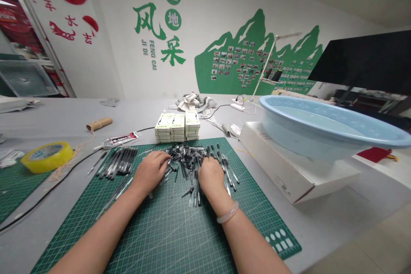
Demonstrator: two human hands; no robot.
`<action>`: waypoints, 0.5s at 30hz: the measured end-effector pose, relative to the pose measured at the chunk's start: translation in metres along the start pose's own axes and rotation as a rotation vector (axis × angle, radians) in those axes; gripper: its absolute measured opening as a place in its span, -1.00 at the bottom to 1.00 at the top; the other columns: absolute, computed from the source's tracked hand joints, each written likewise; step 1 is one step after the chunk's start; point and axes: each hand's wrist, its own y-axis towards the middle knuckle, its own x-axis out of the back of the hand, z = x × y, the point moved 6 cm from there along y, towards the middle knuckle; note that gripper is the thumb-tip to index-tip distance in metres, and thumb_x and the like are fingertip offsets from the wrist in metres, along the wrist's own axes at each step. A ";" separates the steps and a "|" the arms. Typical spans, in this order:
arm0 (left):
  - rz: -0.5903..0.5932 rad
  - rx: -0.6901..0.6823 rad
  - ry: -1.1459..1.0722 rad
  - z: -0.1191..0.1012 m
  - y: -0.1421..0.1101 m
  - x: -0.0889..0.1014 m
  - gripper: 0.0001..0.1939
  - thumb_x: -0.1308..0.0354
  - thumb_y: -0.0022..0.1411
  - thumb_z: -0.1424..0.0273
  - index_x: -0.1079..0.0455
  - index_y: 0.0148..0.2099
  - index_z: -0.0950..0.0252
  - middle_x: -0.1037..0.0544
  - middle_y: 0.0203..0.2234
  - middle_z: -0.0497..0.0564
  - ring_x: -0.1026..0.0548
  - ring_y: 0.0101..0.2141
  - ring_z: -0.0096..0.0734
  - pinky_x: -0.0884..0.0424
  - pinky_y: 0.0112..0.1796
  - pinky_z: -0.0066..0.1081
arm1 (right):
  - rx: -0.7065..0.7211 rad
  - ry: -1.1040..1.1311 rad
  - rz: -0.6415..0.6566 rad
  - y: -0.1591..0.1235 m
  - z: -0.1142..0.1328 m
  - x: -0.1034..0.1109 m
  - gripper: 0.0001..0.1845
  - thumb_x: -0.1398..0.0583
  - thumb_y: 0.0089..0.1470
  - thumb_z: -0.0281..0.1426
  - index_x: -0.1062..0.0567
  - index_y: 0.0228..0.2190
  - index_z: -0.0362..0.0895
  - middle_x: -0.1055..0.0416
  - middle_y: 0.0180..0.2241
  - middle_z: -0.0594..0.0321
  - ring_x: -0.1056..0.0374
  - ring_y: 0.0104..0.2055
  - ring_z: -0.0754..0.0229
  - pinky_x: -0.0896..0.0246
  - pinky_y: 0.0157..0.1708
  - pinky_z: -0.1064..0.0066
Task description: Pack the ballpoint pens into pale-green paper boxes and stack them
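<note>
A loose pile of black and clear pen parts (186, 154) lies on a green cutting mat (170, 235). At the pile's left edge is my left hand (151, 172), its fingers curled together against small dark pieces; what they pinch is too small to make out. My right hand (212, 176) is closed at the pile's right side, its fingertips hidden, so anything inside does not show. Beyond my left hand, black-capped pens (118, 162) lie side by side in a group. More clear-barrelled pens (228, 171) lie to the right of my right hand.
Small stacked boxes (170, 127) stand behind the pile. On the right, a blue basin (298, 132) rests on a white carton (282, 171). To the left are yellow tape (48, 157), a brown tube (99, 124), a plastic packet (120, 139) and a black cable (48, 192).
</note>
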 end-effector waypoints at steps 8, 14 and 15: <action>0.089 0.049 0.081 -0.008 0.000 -0.002 -0.79 0.03 0.23 0.37 -0.45 -0.25 0.19 -0.50 -0.29 0.02 -0.39 -0.20 -0.23 -0.30 -0.22 -0.30 | -0.028 -0.030 0.037 -0.002 0.007 0.003 -0.82 -0.07 0.06 -0.59 -0.44 -0.29 -0.28 -0.40 -0.28 -0.08 -0.38 -0.21 0.04 -0.25 -0.29 0.36; 0.143 0.093 0.102 0.002 0.001 -0.004 -0.80 0.00 0.20 0.31 -0.45 -0.32 0.19 -0.50 -0.33 0.02 -0.40 -0.23 -0.24 -0.29 -0.23 -0.33 | -0.077 -0.032 0.060 -0.002 0.005 0.003 -0.79 -0.02 0.08 -0.62 -0.45 -0.31 -0.29 -0.41 -0.31 -0.09 -0.43 -0.26 0.06 -0.27 -0.34 0.38; 0.131 0.122 0.113 0.009 0.001 -0.002 -0.79 0.01 0.20 0.32 -0.45 -0.32 0.20 -0.51 -0.33 0.02 -0.40 -0.22 -0.24 -0.29 -0.22 -0.33 | -0.083 -0.038 0.063 -0.003 0.006 0.003 -0.78 -0.02 0.08 -0.62 -0.45 -0.31 -0.30 -0.41 -0.32 -0.09 -0.43 -0.27 0.06 -0.28 -0.35 0.38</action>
